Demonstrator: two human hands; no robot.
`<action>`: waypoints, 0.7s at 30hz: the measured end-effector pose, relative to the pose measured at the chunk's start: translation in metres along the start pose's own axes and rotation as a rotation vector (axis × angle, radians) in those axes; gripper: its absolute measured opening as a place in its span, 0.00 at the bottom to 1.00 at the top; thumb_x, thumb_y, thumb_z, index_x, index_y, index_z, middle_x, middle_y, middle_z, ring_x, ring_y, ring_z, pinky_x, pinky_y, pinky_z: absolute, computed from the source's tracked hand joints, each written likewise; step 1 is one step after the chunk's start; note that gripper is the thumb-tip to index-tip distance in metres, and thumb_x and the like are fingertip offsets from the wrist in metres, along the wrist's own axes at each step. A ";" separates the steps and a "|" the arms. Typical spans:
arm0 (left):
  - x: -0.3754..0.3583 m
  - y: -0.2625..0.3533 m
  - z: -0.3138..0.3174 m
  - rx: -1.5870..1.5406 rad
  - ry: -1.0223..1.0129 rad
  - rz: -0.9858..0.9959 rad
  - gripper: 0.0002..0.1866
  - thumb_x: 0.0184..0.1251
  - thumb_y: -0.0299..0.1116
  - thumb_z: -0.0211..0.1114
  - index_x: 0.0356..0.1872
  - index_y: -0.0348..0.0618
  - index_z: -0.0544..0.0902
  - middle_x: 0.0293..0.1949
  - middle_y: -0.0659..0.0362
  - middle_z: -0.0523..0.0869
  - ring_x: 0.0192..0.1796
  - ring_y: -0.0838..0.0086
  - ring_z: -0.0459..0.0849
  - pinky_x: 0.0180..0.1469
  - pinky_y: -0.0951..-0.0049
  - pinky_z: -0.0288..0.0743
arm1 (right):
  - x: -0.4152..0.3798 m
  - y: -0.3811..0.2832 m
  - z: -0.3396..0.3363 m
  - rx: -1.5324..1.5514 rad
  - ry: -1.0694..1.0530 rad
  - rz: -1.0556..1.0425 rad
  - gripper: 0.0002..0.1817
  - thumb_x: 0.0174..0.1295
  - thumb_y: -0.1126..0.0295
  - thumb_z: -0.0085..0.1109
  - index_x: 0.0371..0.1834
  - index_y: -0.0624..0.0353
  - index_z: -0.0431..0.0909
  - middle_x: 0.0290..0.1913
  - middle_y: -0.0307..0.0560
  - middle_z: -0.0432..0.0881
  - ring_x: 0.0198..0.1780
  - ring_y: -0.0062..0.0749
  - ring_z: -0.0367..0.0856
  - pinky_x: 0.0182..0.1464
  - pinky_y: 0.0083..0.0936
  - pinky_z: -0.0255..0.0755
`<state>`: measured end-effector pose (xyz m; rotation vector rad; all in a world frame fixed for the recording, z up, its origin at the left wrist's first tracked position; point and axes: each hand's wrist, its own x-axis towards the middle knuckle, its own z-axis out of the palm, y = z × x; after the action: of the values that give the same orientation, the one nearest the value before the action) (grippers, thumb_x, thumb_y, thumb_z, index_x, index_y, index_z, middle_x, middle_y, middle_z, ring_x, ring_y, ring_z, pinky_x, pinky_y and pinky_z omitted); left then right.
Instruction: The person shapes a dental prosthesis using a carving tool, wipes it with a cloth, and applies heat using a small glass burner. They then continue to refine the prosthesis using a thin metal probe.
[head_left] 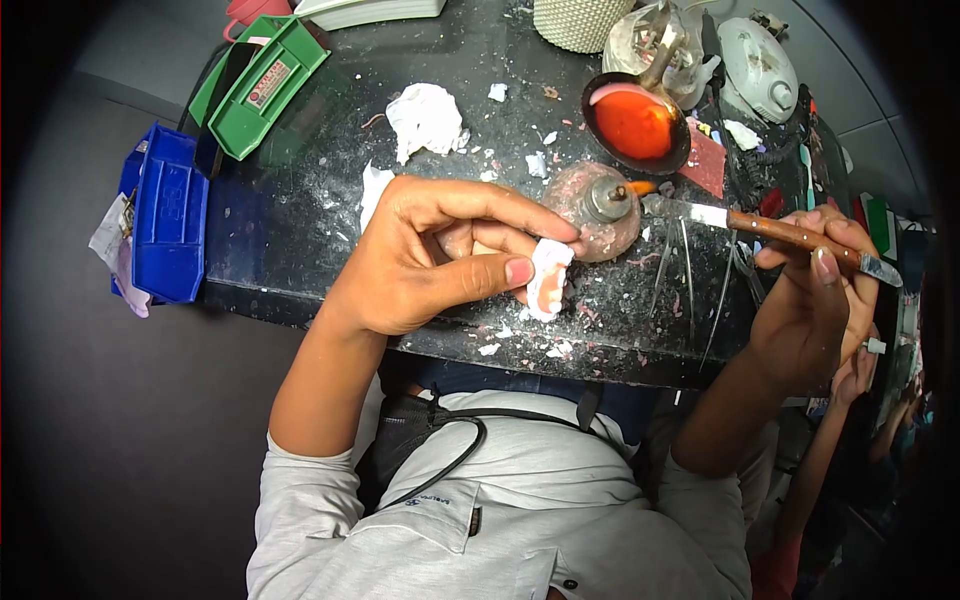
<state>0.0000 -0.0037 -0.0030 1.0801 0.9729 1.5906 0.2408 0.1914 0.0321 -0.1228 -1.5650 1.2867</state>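
Between thumb and fingers, my left hand (440, 250) pinches a small white plaster piece (550, 280) with a pinkish patch on it. My right hand (820, 290) is closed on the wooden handle of a metal-bladed spatula (790, 232). The spatula's blade points left and lies beside the orange flame of a round glass burner (598, 225). Behind the burner, a dark pan (635, 122) holds red-orange liquid.
Green (268, 88) and blue (170, 215) bins stand at the left. White scraps (425, 120) litter the black table (300, 180). A woven basket (580, 22), a plastic bag (650, 50) and a white device (760, 70) are at the back. Another person's arm (820, 450) shows at right.
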 end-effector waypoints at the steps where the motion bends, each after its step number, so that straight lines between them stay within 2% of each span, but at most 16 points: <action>1: 0.000 0.000 0.000 -0.001 0.000 0.002 0.15 0.65 0.17 0.67 0.52 0.19 0.83 0.47 0.35 0.89 0.47 0.54 0.92 0.49 0.59 0.90 | 0.000 0.000 0.000 0.008 0.005 0.008 0.18 0.68 0.79 0.52 0.58 0.81 0.70 0.48 0.75 0.78 0.37 0.50 0.88 0.40 0.33 0.87; 15: 0.000 0.004 0.001 -0.010 0.012 -0.031 0.15 0.65 0.16 0.66 0.52 0.18 0.82 0.47 0.35 0.89 0.46 0.55 0.93 0.49 0.60 0.90 | 0.001 -0.003 -0.001 0.029 0.012 0.003 0.17 0.69 0.80 0.50 0.57 0.83 0.69 0.47 0.75 0.78 0.38 0.49 0.87 0.39 0.32 0.86; 21: 0.001 0.010 0.000 0.009 0.049 -0.124 0.16 0.67 0.17 0.65 0.54 0.17 0.81 0.48 0.34 0.88 0.45 0.60 0.93 0.45 0.67 0.90 | 0.001 -0.002 -0.001 0.021 0.038 0.002 0.17 0.69 0.80 0.51 0.56 0.83 0.71 0.47 0.73 0.79 0.38 0.46 0.86 0.38 0.30 0.87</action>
<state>-0.0028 -0.0054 0.0063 0.9716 1.0599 1.5196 0.2425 0.1921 0.0346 -0.1345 -1.5194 1.2945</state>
